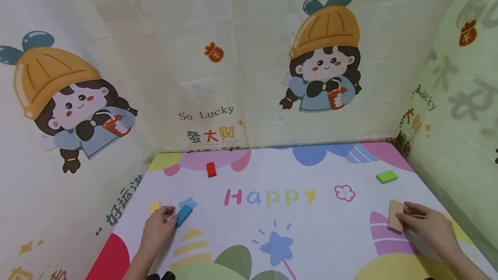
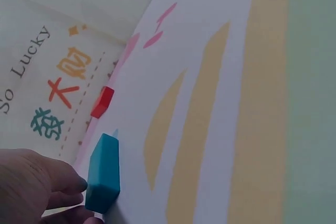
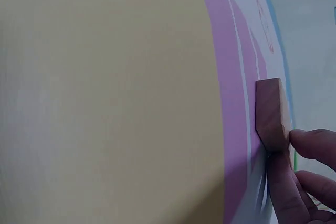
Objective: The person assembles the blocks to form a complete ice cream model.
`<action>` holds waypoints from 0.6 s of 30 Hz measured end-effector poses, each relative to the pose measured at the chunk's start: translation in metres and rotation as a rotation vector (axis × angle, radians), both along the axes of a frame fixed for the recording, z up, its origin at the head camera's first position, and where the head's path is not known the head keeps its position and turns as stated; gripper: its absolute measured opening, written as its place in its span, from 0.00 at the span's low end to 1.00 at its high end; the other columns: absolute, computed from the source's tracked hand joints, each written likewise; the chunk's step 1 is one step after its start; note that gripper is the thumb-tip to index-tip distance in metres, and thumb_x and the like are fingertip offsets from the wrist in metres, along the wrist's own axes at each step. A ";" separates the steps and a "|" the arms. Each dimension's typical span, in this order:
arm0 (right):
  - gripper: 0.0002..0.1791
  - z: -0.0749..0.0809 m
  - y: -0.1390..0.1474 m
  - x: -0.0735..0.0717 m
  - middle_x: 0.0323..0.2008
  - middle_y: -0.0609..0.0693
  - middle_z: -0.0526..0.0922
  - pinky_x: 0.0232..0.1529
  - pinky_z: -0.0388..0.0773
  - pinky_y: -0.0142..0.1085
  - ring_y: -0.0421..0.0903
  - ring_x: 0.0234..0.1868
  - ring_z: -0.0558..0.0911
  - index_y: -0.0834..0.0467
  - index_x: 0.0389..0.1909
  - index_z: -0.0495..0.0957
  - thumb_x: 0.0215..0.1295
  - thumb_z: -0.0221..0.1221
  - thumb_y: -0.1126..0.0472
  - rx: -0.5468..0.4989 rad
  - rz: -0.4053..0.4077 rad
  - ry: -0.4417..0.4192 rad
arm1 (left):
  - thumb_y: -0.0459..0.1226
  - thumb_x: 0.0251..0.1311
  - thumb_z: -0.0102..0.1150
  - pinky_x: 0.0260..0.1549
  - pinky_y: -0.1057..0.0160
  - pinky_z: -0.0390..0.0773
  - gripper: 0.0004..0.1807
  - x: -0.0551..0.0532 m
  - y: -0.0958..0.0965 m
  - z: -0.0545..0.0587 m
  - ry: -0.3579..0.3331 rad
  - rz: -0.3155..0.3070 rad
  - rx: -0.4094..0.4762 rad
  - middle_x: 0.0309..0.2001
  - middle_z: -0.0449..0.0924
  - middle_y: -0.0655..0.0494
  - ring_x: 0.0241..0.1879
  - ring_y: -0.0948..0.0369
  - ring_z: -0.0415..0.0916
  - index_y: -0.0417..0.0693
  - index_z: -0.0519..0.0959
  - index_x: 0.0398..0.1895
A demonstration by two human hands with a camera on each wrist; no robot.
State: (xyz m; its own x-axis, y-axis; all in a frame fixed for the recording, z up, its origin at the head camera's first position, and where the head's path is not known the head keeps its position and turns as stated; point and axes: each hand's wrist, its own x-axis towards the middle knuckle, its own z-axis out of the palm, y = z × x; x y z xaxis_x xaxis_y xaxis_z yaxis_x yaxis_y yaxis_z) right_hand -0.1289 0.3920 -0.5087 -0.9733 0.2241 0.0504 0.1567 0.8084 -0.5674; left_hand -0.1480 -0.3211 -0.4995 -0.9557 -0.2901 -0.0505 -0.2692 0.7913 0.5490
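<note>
On the left of the mat, my left hand (image 1: pixel 157 226) holds a blue block (image 1: pixel 184 215) by its near end with the fingertips; in the left wrist view the blue block (image 2: pixel 104 174) stands tilted beside the fingers. A yellow block (image 1: pixel 154 207) lies just behind that hand, partly hidden by it. Over at the right, my right hand (image 1: pixel 432 224) pinches a plain wooden block (image 1: pixel 395 216) between thumb and finger. The right wrist view shows the wooden block (image 3: pixel 270 111) with fingertips at its side and near end.
A red block (image 1: pixel 211 170) lies toward the back left of the printed mat (image 1: pixel 327 224). The green block (image 1: pixel 387 176) is at the back right, beyond my right hand. Patterned cloth walls (image 1: pixel 256 68) enclose the back and sides.
</note>
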 end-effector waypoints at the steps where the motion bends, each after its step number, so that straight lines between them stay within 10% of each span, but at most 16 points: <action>1: 0.36 0.001 -0.003 0.000 0.42 0.63 0.89 0.42 0.73 0.42 0.41 0.41 0.87 0.73 0.59 0.77 0.65 0.69 0.47 -0.007 0.008 -0.013 | 0.36 0.66 0.59 0.51 0.43 0.80 0.21 0.000 0.001 0.000 0.005 0.005 0.006 0.54 0.82 0.38 0.50 0.46 0.80 0.32 0.78 0.58; 4: 0.38 0.001 -0.012 0.000 0.46 0.64 0.88 0.44 0.74 0.49 0.65 0.50 0.85 0.73 0.62 0.75 0.66 0.67 0.45 -0.025 0.030 -0.071 | 0.37 0.66 0.59 0.51 0.42 0.79 0.20 0.001 0.004 -0.003 0.017 0.025 0.010 0.53 0.82 0.38 0.51 0.45 0.80 0.33 0.79 0.56; 9: 0.39 0.001 -0.027 0.004 0.47 0.62 0.89 0.47 0.77 0.51 0.48 0.42 0.87 0.72 0.63 0.75 0.66 0.67 0.43 -0.045 0.069 -0.093 | 0.37 0.64 0.60 0.47 0.45 0.78 0.18 0.003 0.011 -0.008 0.024 0.063 0.003 0.48 0.81 0.41 0.48 0.47 0.78 0.36 0.82 0.53; 14: 0.36 0.004 -0.044 0.005 0.47 0.62 0.88 0.50 0.75 0.61 0.53 0.43 0.88 0.72 0.63 0.75 0.69 0.66 0.45 -0.055 0.116 -0.086 | 0.36 0.62 0.59 0.41 0.53 0.77 0.19 0.003 0.012 -0.004 -0.009 0.059 0.030 0.42 0.81 0.44 0.41 0.52 0.76 0.34 0.82 0.53; 18: 0.34 0.005 -0.058 0.004 0.45 0.58 0.89 0.45 0.80 0.47 0.39 0.37 0.87 0.70 0.61 0.78 0.66 0.67 0.46 -0.044 0.132 -0.075 | 0.36 0.61 0.58 0.39 0.56 0.76 0.20 0.005 0.012 -0.002 -0.039 0.048 0.053 0.40 0.80 0.45 0.40 0.53 0.74 0.33 0.81 0.53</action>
State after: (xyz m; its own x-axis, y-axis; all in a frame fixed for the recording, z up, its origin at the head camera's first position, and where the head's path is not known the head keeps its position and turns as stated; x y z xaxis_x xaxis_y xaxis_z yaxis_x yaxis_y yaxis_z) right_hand -0.1247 0.3343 -0.5036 -0.9951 0.0940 -0.0308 0.0939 0.7995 -0.5933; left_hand -0.1430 -0.3096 -0.5011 -0.9375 -0.3318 -0.1043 -0.3287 0.7469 0.5781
